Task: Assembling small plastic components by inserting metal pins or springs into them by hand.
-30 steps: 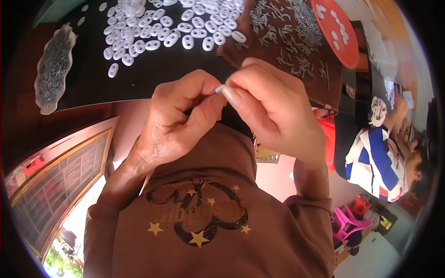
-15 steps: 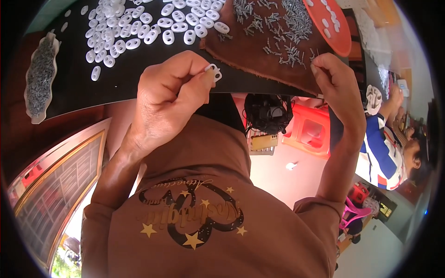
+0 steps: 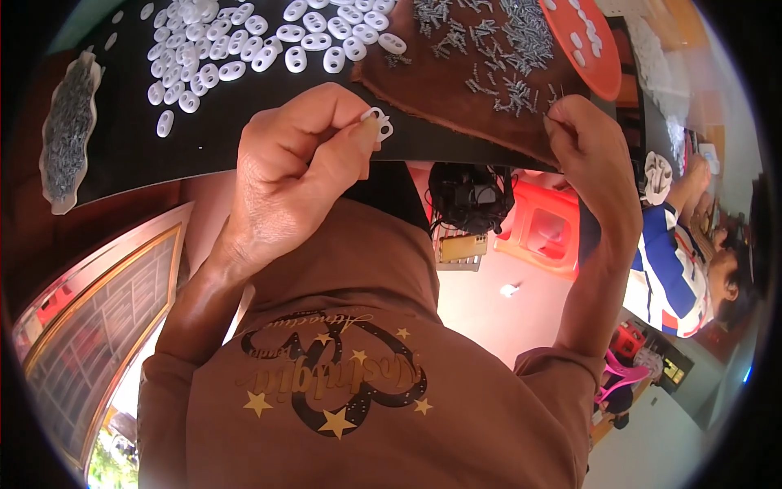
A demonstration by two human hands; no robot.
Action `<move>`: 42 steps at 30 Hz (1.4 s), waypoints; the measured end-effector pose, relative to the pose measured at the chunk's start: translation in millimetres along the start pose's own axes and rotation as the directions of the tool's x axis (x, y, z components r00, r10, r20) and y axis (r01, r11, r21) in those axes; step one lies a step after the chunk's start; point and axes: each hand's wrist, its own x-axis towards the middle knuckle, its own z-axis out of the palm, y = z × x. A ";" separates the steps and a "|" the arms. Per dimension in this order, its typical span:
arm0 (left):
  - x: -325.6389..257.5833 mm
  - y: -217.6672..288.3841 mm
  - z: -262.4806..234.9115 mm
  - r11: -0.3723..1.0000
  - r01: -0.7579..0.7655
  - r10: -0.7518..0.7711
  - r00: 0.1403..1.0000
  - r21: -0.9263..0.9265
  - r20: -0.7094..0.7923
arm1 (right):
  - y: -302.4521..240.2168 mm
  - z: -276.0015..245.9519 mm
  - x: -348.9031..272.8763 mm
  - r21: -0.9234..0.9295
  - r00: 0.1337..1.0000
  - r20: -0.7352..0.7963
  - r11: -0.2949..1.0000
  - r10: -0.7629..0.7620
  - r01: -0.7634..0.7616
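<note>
"Two hands are raised at the table. State their pose, taking the brown cloth (image 3: 440,102) as datum."

"Left hand (image 3: 293,171): near side of the cloth's left corner, forearm angled up, thumb side uppermost, fingers curled inward. Right hand (image 3: 590,159): over the cloth's right part, wrist bent, fingertips directed left toward the loose grey metal parts (image 3: 517,94) lying there."

"List the containers and contents."

"Scalloped tray (image 3: 61,207): well left of the cloth, filled with small dark grey parts. Red dish (image 3: 600,77): at the cloth's far right, containing several small white items (image 3: 590,37). Loose white pieces (image 3: 236,45), most with two holes, lie directly on the table (image 3: 269,106), left of the cloth."

"Report each grip."

"Left: thumb and forefinger clamped on one white two-holed piece (image 3: 383,128), just off the cloth's left corner. Right: thumb and forefinger close together; whether they pinch a part cannot be determined."
</note>
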 end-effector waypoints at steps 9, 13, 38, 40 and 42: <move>-1.1 11.6 -0.9 0.982 0.054 -0.067 0.995 -0.184 -0.068 | -98.0 2.5 22.1 0.471 0.970 -0.096 0.849 -0.223 0.242; -0.4 12.6 -10.3 0.961 0.112 -0.128 0.991 -0.252 -0.048 | -118.2 15.3 39.1 0.434 0.925 -0.185 0.817 -0.333 0.380; 0.3 -4.4 -33.5 0.958 -0.029 0.025 1.000 -0.285 -0.018 | -135.1 14.1 73.5 0.856 0.994 0.052 0.517 -0.095 0.005; 0.0 -7.0 -33.5 0.954 -0.044 0.040 0.999 -0.296 -0.017 | -137.0 14.6 74.0 0.858 0.994 0.055 0.514 -0.092 0.000; -0.1 -8.0 -34.3 0.950 -0.057 0.055 0.998 -0.307 -0.015 | -138.2 14.7 75.0 0.852 0.996 0.054 0.523 -0.070 -0.009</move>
